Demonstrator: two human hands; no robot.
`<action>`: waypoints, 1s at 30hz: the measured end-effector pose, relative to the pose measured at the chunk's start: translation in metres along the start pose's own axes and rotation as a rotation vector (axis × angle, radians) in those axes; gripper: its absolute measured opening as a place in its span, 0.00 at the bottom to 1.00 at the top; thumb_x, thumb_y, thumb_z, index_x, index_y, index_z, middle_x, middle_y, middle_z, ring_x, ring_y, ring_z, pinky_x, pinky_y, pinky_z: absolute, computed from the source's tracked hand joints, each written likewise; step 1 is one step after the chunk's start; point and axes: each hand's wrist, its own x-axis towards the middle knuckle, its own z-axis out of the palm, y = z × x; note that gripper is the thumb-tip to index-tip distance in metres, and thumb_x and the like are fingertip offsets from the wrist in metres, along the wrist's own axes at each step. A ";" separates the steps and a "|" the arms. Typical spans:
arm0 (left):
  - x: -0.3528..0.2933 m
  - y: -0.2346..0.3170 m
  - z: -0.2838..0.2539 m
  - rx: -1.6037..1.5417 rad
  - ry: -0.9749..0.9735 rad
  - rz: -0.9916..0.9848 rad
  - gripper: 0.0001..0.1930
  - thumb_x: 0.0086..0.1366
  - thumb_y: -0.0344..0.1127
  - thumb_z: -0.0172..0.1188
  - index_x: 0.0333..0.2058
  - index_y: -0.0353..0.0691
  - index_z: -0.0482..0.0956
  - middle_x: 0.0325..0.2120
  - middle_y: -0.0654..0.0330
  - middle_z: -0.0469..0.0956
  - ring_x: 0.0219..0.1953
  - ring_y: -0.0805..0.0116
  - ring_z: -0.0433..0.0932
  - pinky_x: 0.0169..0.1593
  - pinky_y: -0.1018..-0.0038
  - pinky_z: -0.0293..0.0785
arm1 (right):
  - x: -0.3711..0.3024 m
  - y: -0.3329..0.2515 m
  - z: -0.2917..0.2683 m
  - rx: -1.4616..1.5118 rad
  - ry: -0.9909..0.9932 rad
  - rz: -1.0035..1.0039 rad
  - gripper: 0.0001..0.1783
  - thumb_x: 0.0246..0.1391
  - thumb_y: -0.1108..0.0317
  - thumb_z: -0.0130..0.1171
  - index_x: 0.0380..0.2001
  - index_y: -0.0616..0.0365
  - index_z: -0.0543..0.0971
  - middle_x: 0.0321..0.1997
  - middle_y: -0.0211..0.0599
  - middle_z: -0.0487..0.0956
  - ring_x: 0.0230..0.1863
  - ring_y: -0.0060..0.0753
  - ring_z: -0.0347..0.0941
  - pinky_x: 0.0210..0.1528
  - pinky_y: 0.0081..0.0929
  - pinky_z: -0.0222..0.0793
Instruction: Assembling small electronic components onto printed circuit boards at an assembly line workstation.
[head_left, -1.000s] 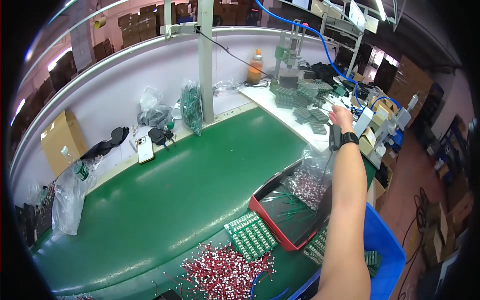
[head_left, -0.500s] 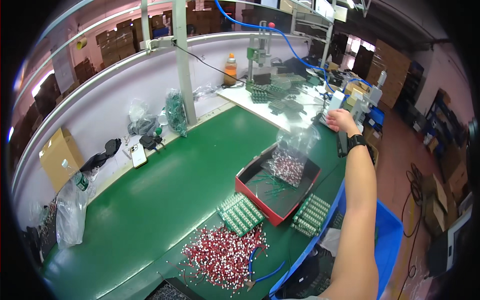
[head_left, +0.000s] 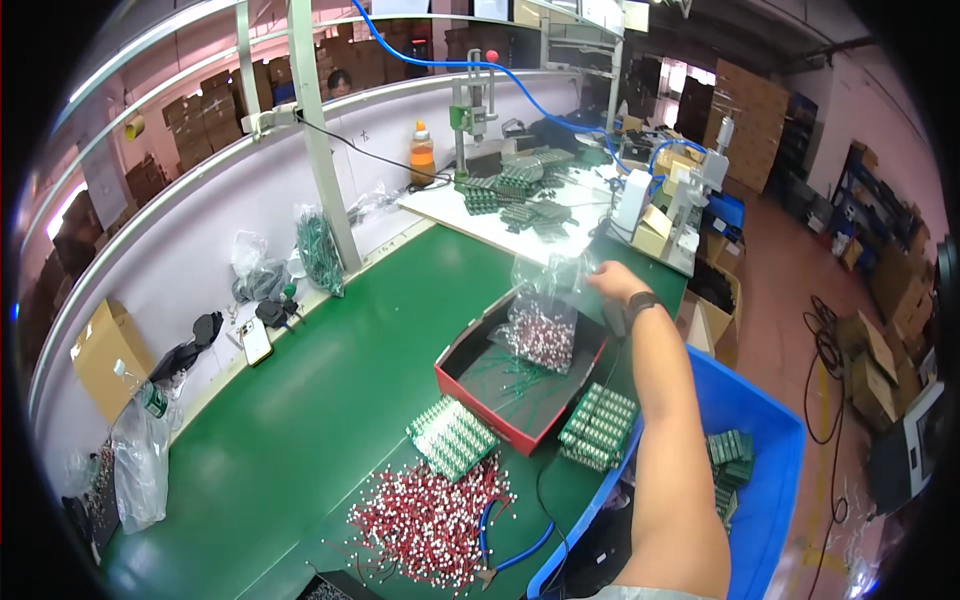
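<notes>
My right hand (head_left: pixel 614 283) reaches forward from the lower edge, its fingers closed at the top edge of a clear plastic bag (head_left: pixel 543 335). The bag holds small white connectors on red wires. It stands in a red-rimmed box (head_left: pixel 485 397) with a dark inside, where green wires (head_left: pixel 525 375) lie loose. My left hand is not in view. In front of the box spreads a heap of red wires with white connectors (head_left: pixel 430 522). Green circuit board panels (head_left: pixel 452 438) lie between heap and box, and another stack of panels (head_left: pixel 598 427) sits right of the box.
Blue-handled pliers (head_left: pixel 520 562) lie beside the heap. A blue bin (head_left: pixel 760 440) with boards inside stands under my right arm. Along the wall are a phone (head_left: pixel 256 341), bags and a carton (head_left: pixel 110 355). Farther back, a white table (head_left: pixel 480 222) bears boards and a small press (head_left: pixel 470 110).
My right hand has come back from beside the white device at the far right to the top of the plastic bag. The whole view has shifted a little.
</notes>
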 end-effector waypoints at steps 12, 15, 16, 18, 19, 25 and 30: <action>0.011 -0.014 0.003 -0.083 -0.050 -0.019 0.10 0.68 0.33 0.61 0.38 0.29 0.82 0.30 0.45 0.83 0.32 0.59 0.81 0.40 0.64 0.78 | 0.172 0.074 0.072 -0.835 -0.189 -0.011 0.43 0.49 0.33 0.66 0.54 0.62 0.81 0.55 0.51 0.82 0.55 0.53 0.78 0.53 0.39 0.78; 0.021 -0.013 0.008 -0.047 -0.068 -0.008 0.10 0.68 0.32 0.61 0.38 0.28 0.82 0.29 0.46 0.82 0.31 0.62 0.80 0.39 0.65 0.77 | 0.174 0.096 0.046 -0.471 -0.104 -0.350 0.31 0.56 0.42 0.59 0.45 0.61 0.85 0.50 0.53 0.83 0.49 0.58 0.80 0.49 0.43 0.76; -0.005 0.003 -0.001 0.032 -0.055 -0.091 0.10 0.68 0.32 0.61 0.37 0.28 0.81 0.28 0.46 0.82 0.31 0.62 0.80 0.38 0.65 0.77 | 0.165 0.036 0.081 -0.373 -0.250 -0.347 0.34 0.52 0.39 0.64 0.46 0.61 0.85 0.49 0.51 0.84 0.49 0.53 0.81 0.50 0.40 0.76; -0.011 0.012 -0.003 0.051 -0.048 -0.110 0.10 0.68 0.32 0.61 0.37 0.28 0.81 0.27 0.46 0.82 0.30 0.62 0.79 0.38 0.65 0.76 | 0.135 -0.011 0.063 -0.055 -0.341 -0.163 0.37 0.50 0.40 0.68 0.47 0.67 0.84 0.47 0.50 0.85 0.47 0.47 0.82 0.51 0.37 0.75; -0.008 0.014 -0.002 0.020 -0.043 -0.086 0.10 0.68 0.32 0.61 0.37 0.28 0.82 0.28 0.46 0.82 0.30 0.61 0.79 0.38 0.64 0.76 | 0.119 -0.024 0.051 -0.057 -0.332 -0.155 0.37 0.50 0.40 0.68 0.47 0.67 0.84 0.47 0.50 0.85 0.47 0.47 0.82 0.51 0.37 0.75; 0.003 0.006 0.001 0.044 -0.055 -0.040 0.10 0.67 0.32 0.61 0.37 0.29 0.82 0.28 0.45 0.82 0.30 0.58 0.80 0.38 0.64 0.76 | 0.091 -0.043 0.018 0.519 -0.005 0.141 0.49 0.53 0.41 0.69 0.57 0.82 0.72 0.61 0.58 0.76 0.47 0.44 0.82 0.49 0.38 0.76; -0.011 0.001 -0.005 0.018 0.003 -0.046 0.12 0.70 0.35 0.58 0.38 0.29 0.81 0.30 0.44 0.82 0.31 0.55 0.79 0.39 0.63 0.75 | 0.060 -0.048 0.004 0.535 -0.063 0.158 0.30 0.56 0.55 0.69 0.49 0.74 0.78 0.43 0.48 0.83 0.35 0.35 0.82 0.33 0.28 0.80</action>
